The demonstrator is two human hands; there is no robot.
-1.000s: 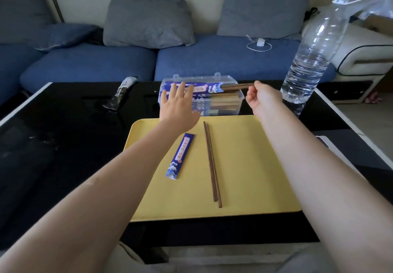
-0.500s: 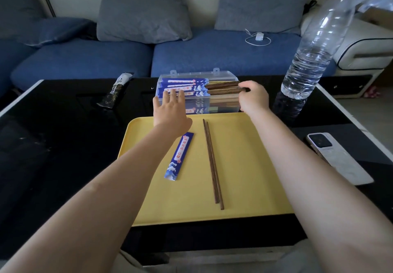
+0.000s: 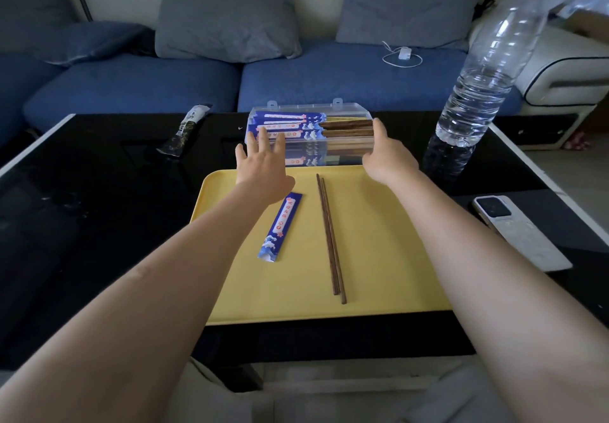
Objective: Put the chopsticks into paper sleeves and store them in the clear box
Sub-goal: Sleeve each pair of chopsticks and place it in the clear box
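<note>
- Since a second ago, the sleeved pair (image 3: 313,132) has been lowered from the right hand (image 3: 387,155) into the clear box (image 3: 311,135), upper centre.
- Left hand (image 3: 263,168) is spread wide, empty; right hand, open, is pressed against the box end.
- One paper sleeve (image 3: 280,228) and one pair of loose chopsticks (image 3: 329,238) remain unprocessed on the yellow tray (image 3: 379,257).

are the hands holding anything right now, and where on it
Neither hand grips anything. The left hand is open, fingers spread at the left end of the clear box. The right hand is open against the box's right end.
</note>
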